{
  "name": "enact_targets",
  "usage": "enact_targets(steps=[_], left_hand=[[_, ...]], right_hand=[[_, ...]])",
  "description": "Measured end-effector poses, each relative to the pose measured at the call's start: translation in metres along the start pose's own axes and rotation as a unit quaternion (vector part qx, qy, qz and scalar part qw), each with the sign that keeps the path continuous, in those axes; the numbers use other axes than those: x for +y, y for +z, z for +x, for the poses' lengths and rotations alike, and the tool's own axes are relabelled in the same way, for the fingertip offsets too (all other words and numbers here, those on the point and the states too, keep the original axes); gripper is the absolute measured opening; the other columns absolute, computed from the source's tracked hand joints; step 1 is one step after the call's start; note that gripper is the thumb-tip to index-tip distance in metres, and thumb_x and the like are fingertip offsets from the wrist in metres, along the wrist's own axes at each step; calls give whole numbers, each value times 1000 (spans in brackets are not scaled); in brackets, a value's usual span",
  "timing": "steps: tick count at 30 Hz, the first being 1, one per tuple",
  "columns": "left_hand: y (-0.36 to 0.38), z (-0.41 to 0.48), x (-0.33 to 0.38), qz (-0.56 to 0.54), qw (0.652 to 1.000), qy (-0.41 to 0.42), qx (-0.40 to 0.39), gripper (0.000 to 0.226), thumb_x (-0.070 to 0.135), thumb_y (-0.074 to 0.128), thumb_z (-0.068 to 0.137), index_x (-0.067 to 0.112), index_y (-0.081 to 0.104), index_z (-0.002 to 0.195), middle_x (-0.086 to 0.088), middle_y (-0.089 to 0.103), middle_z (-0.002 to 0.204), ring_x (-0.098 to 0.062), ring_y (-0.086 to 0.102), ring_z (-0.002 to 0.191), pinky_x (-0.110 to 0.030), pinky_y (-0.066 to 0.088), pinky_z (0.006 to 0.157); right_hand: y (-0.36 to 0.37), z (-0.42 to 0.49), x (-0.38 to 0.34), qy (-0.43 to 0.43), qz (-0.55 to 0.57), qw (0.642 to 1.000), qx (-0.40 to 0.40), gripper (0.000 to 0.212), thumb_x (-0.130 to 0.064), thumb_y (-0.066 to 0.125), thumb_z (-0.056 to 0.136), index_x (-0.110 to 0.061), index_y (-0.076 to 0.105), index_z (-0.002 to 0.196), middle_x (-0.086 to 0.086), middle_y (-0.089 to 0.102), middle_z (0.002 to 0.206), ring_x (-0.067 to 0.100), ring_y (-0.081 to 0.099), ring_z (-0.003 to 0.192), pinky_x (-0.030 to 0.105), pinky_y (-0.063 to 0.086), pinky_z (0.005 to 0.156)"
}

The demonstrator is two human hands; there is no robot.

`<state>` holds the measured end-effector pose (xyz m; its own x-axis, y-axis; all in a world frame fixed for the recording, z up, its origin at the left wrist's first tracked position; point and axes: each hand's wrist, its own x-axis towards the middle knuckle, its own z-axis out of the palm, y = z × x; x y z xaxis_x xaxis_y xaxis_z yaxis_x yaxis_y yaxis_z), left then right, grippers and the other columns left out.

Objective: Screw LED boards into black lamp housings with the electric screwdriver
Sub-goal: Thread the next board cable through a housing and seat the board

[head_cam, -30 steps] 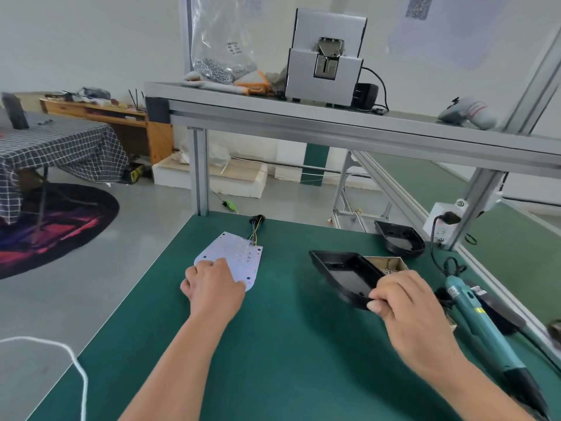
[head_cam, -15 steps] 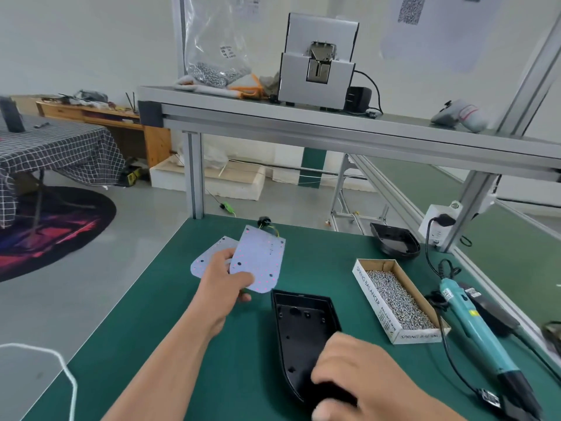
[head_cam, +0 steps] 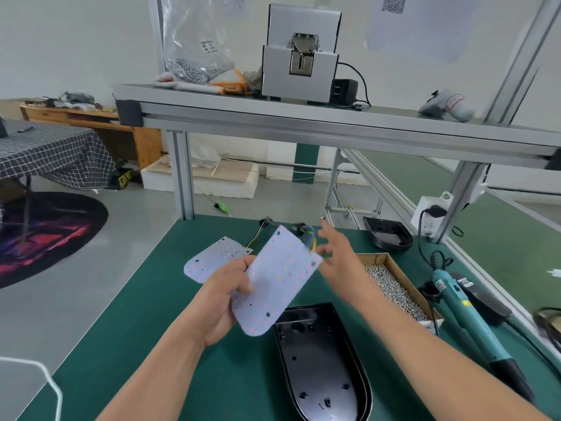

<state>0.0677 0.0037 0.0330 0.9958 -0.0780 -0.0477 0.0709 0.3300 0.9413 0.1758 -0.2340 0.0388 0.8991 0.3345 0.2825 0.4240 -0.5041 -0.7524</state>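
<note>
Jutting from left grip (head_cam: 223,294), LED board (head_cam: 282,275)

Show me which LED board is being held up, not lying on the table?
The tilted LED board, gripped by the left hand. The other LED board lies flat on the green table.

A white LED board (head_cam: 277,281) tilts in the air above the far end of a black lamp housing (head_cam: 321,366) lying hollow side up. A second board (head_cam: 212,256) lies flat behind. Another housing (head_cam: 388,237) and a teal electric screwdriver (head_cam: 464,317) lie to the right.
</note>
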Motion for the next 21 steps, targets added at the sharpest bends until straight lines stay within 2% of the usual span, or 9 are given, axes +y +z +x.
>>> enact_targets(steps=[3,6,7,9,11,13,16,19,21], left_hand=[[0,-6,2,22,993,-30,-111,45,13,60,62,12,77,104,-17,71,103,-30,67,84,-33,50,70],[4,-9,1,23,985,-38,-166,40,8,65,68,6,75,107,-18,71,101,-28,69,80,-31,54,70],[5,-9,1,17,987,-33,-159,35,6,64,72,6,76,105,-18,71,101,-28,68,80,-32,54,71],[4,-7,0,-9,992,-18,-123,30,8,66,81,3,74,109,-20,72,105,-30,69,86,-33,56,75],[2,-2,0,-74,994,-1,-82,37,15,71,89,-3,70,122,-21,73,118,-32,72,96,-37,61,79],[3,2,1,-165,985,15,-43,40,17,70,96,-3,66,130,-15,75,118,-25,75,94,-34,62,71],[1,9,0,-213,975,2,60,37,23,60,100,1,65,130,-13,76,111,-23,75,93,-30,61,59],[-3,14,-8,-185,978,-30,87,36,23,50,110,0,64,133,-23,70,132,-35,73,115,-46,66,78],[-1,13,-11,-173,983,-42,31,40,26,46,112,2,61,139,-22,67,139,-42,67,126,-56,60,97]], right_hand=[[0,23,-23,-55,-10,997,-49,82,-20,67,98,-33,22,166,2,39,150,11,55,116,14,43,101],[5,36,-39,-93,-1,983,-156,53,-4,56,104,-2,44,156,15,48,138,20,60,88,12,48,84],[6,37,-41,-97,-38,982,-156,47,-2,53,105,6,47,151,14,55,122,16,59,79,14,50,76],[7,27,-37,-6,-44,986,-160,41,-5,53,106,8,53,144,0,61,100,3,60,74,11,50,67],[6,4,-32,42,-33,990,-130,29,-5,57,106,0,63,133,-3,60,98,5,59,79,13,51,74],[5,-15,-32,-39,-11,998,-51,9,-11,62,105,-17,68,106,-5,67,87,10,58,75,25,52,74],[7,-31,-41,-112,65,991,17,14,-36,61,107,-27,63,95,-3,71,76,6,55,66,20,44,66],[12,-45,-55,-139,148,979,7,23,-52,58,105,-31,64,99,-2,71,79,4,56,69,17,44,69],[17,-48,-66,-159,141,977,-13,24,-51,58,105,-29,64,101,-3,71,82,5,59,72,20,47,72]])
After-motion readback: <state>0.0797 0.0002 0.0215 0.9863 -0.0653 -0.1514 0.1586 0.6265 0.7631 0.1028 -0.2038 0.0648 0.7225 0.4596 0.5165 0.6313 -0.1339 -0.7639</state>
